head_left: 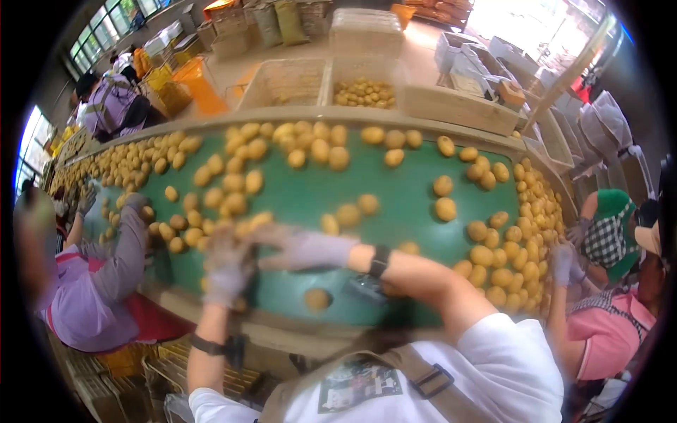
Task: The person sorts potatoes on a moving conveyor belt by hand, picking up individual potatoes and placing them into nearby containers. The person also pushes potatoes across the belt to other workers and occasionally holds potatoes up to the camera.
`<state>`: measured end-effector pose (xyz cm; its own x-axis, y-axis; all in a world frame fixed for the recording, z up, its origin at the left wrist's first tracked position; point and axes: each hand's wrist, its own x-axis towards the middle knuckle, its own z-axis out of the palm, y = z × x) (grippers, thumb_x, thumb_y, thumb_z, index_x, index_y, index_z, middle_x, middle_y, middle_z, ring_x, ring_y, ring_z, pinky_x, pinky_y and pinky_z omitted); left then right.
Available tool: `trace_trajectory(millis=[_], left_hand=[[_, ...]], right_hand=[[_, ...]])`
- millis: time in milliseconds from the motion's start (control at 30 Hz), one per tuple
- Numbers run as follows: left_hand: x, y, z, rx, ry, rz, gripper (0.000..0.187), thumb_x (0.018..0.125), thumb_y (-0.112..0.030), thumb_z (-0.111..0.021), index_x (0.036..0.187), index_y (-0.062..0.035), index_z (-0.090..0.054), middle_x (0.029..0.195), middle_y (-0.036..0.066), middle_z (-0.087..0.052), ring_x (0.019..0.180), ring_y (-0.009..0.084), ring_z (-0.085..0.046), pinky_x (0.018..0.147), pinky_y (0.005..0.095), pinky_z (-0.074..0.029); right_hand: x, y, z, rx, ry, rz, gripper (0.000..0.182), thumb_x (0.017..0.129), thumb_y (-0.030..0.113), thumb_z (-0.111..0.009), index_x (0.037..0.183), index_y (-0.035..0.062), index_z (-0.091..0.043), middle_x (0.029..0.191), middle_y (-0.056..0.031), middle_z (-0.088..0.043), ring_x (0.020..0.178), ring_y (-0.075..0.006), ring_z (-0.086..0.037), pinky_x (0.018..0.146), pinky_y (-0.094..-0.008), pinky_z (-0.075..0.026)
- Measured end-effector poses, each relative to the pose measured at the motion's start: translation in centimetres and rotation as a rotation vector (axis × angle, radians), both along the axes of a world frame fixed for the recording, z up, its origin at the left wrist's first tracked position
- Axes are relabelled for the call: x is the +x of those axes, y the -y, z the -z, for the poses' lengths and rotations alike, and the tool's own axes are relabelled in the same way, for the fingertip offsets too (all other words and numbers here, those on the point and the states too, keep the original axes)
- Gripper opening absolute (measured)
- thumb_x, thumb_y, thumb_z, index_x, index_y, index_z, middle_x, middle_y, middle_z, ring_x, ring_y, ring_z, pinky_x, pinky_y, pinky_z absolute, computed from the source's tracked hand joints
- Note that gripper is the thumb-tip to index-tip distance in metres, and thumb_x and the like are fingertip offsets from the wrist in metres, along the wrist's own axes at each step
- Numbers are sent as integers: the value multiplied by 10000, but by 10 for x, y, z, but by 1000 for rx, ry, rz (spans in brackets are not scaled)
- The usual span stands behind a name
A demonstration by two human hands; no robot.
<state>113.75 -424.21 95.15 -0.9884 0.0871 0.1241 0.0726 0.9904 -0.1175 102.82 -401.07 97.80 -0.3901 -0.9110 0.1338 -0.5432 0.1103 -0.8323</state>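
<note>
Many round yellow-brown potatoes (338, 158) lie on a green belt-like surface (395, 268) in front of me. My left hand (229, 268), in a pale glove, is over the near left part, among potatoes. It is smeared by motion, and its fingers do not show clearly. Beside it, my gloved right hand (300, 248) reaches leftward with fingers stretched out and apart, close to a few potatoes at its fingertips. I cannot make out anything held in it. One lone potato (317, 299) sits nearer to me, below my right hand.
A person in purple (99, 296) works at my left, and one in pink (610, 324) at my right. Potatoes crowd the right end (525, 261). Beyond the far rim stand a crate with potatoes (393, 70) and a wooden box (458, 109).
</note>
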Motion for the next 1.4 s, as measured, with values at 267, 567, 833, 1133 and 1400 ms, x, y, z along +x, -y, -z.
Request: trace_trajectory(millis=[267, 567, 833, 1133, 1400], left_hand=[[115, 81, -27, -5, -42, -557, 500, 919, -200, -623, 1417, -171, -595, 1518, 196, -483, 1447, 397, -378, 1194, 556, -275], [82, -79, -58, 398, -150, 74, 428, 867, -187, -680, 1285, -100, -644, 1365, 205, -566, 1342, 423, -483, 1130, 542, -383], [66, -170, -57, 583, 110, 749, 438, 829, -279, -704, 1241, -138, -656, 1371, 156, -553, 1285, 403, -524, 1111, 572, -383], [91, -5, -68, 201, -70, -230, 409, 843, -257, -675, 1223, -107, -674, 1357, 178, -579, 1318, 416, -480, 1115, 555, -364], [81, -43, -106, 524, -55, 146, 403, 804, -212, -720, 1190, -101, -689, 1255, 164, -627, 1227, 403, -545, 1101, 541, -397]], right_hand=[[-59, -308, -30, 346, -743, 903, 507, 936, 219, -698, 1399, 44, -589, 1437, -208, -562, 1377, -333, -497, 1164, -413, -383], [61, -412, -11, 947, -364, 1396, 632, 1020, 404, -559, 1537, 66, -427, 1454, -268, -515, 1311, -400, -521, 1110, -459, -414], [77, -179, -10, 220, -300, 575, 544, 962, 248, -677, 1430, 20, -520, 1471, -248, -502, 1388, -395, -462, 1151, -438, -394], [-87, -115, -27, 502, -572, 863, 563, 966, 435, -617, 1424, 109, -579, 1501, -317, -454, 1366, -430, -472, 1131, -459, -379], [-171, -20, -66, 523, -395, 552, 444, 982, 315, -529, 1356, 86, -600, 1261, -288, -634, 1203, -420, -613, 1014, -491, -482]])
